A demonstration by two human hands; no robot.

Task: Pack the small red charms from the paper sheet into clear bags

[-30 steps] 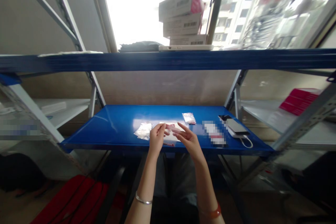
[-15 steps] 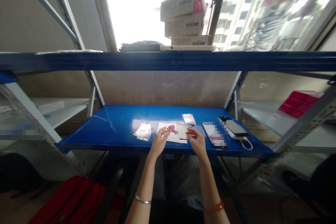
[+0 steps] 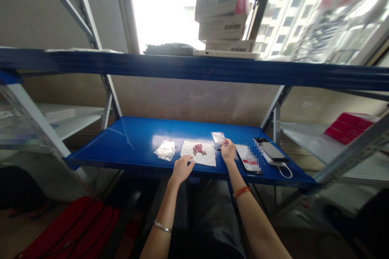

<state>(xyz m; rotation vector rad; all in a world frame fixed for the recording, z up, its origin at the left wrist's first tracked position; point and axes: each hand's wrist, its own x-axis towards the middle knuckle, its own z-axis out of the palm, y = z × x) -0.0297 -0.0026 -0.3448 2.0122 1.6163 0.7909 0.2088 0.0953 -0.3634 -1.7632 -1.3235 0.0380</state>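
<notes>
The left hand (image 3: 181, 170) lies loosely curled at the edge of a white paper sheet (image 3: 205, 160) bearing small red pieces (image 3: 199, 149). The right hand (image 3: 228, 150) is narrowed against a small clear bag (image 3: 218, 139), its grip unclear. Another clear bag (image 3: 165, 150) and a power bank (image 3: 272, 150) on a phone (image 3: 257, 140) share the blue steel shelf (image 3: 136, 137), below stacked cardboard boxes (image 3: 223, 18).

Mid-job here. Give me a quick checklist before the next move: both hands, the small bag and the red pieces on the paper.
1. Right hand at the small bag, fingertips by its edge; whether it grips: cannot tell.
2. Small bag sealed: cannot tell.
3. Red pieces heaped together on the paper, none visibly strayed: ok.
4. Left hand at the paper's near edge, apart from the pieces: ok.
5. Clear bag lying apart from the paper: ok.
6. Paper's margin from the front edge of the shelf: narrow, not ok.
</notes>
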